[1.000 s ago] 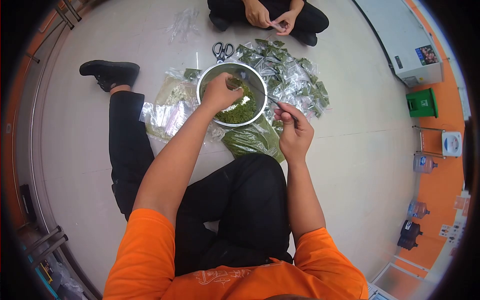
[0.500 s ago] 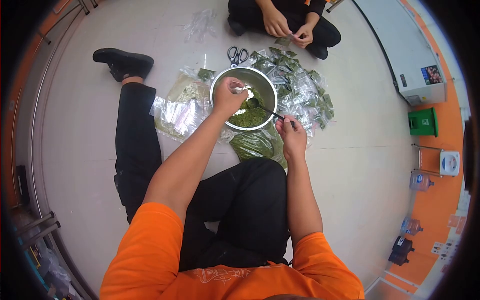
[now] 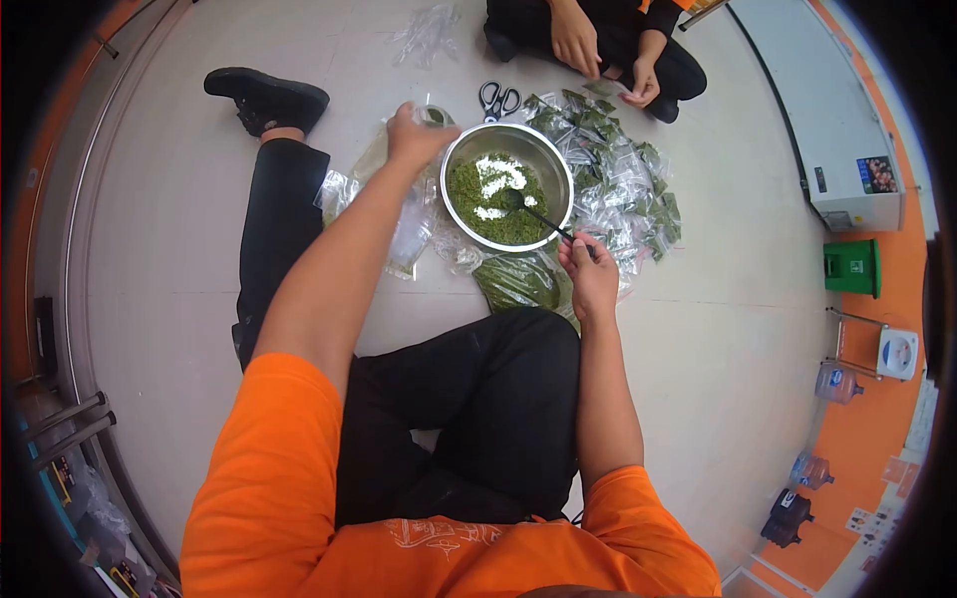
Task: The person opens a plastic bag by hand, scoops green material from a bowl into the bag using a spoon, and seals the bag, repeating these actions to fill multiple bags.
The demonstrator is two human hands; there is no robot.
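My left hand (image 3: 419, 142) is beyond the left rim of a steel bowl (image 3: 448, 211), its fingers curved around a clear round-rimmed container (image 3: 431, 109). A dark green patch shows through or behind that clear thing. Between the thumb and fingers of my right hand (image 3: 590, 271) is the handle of a black spoon (image 3: 541, 218). The spoon's head rests in chopped green leaves (image 3: 518, 229) inside the bowl. White powder (image 3: 495, 176) lies on top of the leaves. A clear bag of green leaves (image 3: 518, 284) lies against the bowl's near side.
Scissors (image 3: 497, 101) lie just behind the bowl. Many small packets of green leaves (image 3: 608, 164) are heaped to its right. Clear plastic bags (image 3: 407, 234) lie at the left, others (image 3: 429, 35) farther back. Opposite, another person's hands (image 3: 646, 84) hold a small packet.
My left hand has moved from above the bowl to beyond its left rim, uncovering the white powder. My right hand keeps the spoon in the leaves. The other person's hands have moved apart.
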